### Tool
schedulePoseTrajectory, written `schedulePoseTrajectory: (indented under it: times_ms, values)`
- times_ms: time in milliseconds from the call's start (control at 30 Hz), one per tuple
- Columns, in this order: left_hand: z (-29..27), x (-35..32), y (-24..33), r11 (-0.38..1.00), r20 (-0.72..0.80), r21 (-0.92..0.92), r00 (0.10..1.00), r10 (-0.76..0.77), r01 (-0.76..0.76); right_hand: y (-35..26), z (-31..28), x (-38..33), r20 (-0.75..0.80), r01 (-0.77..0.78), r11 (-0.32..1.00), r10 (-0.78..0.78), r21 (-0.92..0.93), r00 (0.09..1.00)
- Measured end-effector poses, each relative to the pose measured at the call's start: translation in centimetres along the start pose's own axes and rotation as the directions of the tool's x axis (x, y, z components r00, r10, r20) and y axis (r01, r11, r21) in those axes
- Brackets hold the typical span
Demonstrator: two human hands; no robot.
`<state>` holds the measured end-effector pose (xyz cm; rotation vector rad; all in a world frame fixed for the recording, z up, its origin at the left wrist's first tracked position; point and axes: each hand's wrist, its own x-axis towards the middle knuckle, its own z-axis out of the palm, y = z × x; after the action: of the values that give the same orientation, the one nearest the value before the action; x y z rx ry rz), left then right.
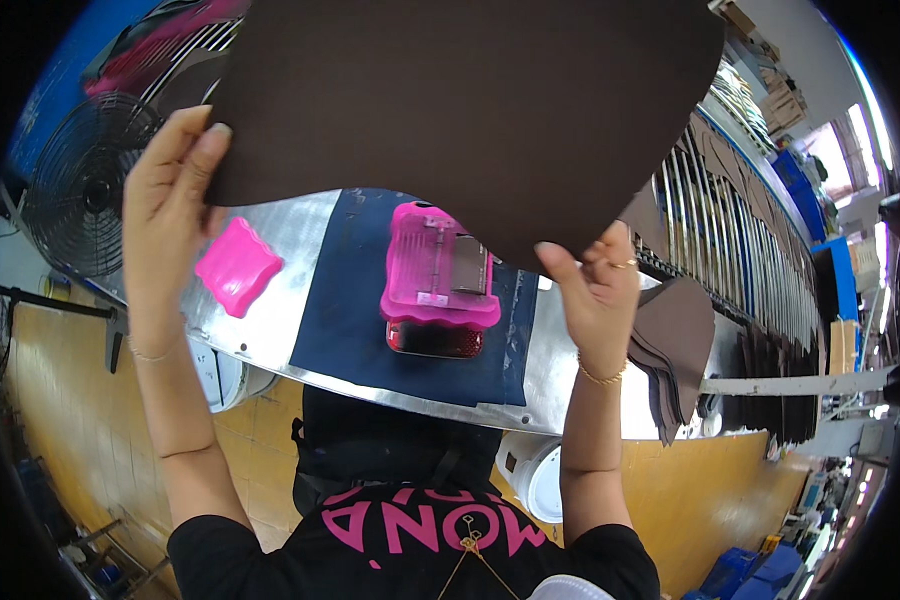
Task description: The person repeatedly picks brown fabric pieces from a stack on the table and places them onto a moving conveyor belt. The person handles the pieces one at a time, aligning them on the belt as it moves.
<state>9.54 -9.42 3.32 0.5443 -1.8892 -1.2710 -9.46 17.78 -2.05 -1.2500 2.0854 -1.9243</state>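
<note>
Closest to the lens was that big dark brown sheet [470, 110], held up high and filling most of the top of the view, with its lower curved edge hanging over the bench. Under it sat the shiny metal bench top [280, 240] with a dark blue mat [360, 320] laid on it. On the mat was a pink plastic block [438, 268] with some metal bits on top, stacked on a dark reddish thing [435, 340] I couldn't really make out. Off to the left, on the bare metal, lay a wavy pink pad [237, 266]. A black cage fan [85, 190] stood off past the bench on the left, a stack of brown cut pieces [675, 340] drooped over the right end, and long racks of more pieces [740, 250] ran back on the right. The floor was yellow, and a white bucket [535, 475] sat below the bench.

Both my arms were raised. My left hand [170, 200] had its fingers stretched up along the sheet's left edge, thumb pinching it from the front. My right hand [595, 280] pinched the bottom edge between thumb and curled fingers.
</note>
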Motion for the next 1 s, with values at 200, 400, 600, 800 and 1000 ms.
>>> schedulePoseTrajectory:
  times_ms: [200, 400, 600, 800, 1000]
  values:
    - [-3.9, -0.3, 1.0, 0.966, -0.077, 0.257, 0.996, 0.035, -0.014, 1.7, 3.4, 1.0, 0.098, 0.034, 0.982, -0.016, -0.188, 0.995]
    - [-3.9, -0.7, -0.4, 0.978, 0.087, 0.200, 0.992, -0.086, 0.068, 1.9, 2.8, 0.4, 0.076, 0.084, 0.938, -0.061, -0.336, 0.995]
    - [0.3, -2.1, -3.1, 0.962, 0.261, 0.222, 0.942, -0.213, 0.156, 4.0, -1.3, -2.7, 0.048, 0.063, 0.864, -0.045, -0.500, 0.998]
    - [6.8, -1.7, -3.0, 0.918, 0.506, 0.262, 0.852, 0.132, -0.297, 6.6, -6.4, -8.4, -0.123, -0.118, 0.857, 0.064, -0.502, 0.990]
    - [10.9, -2.1, -2.0, 0.890, 0.620, 0.091, 0.724, 0.301, -0.447, 4.6, -10.5, -11.2, -0.446, -0.275, 0.946, 0.174, -0.171, 0.878]
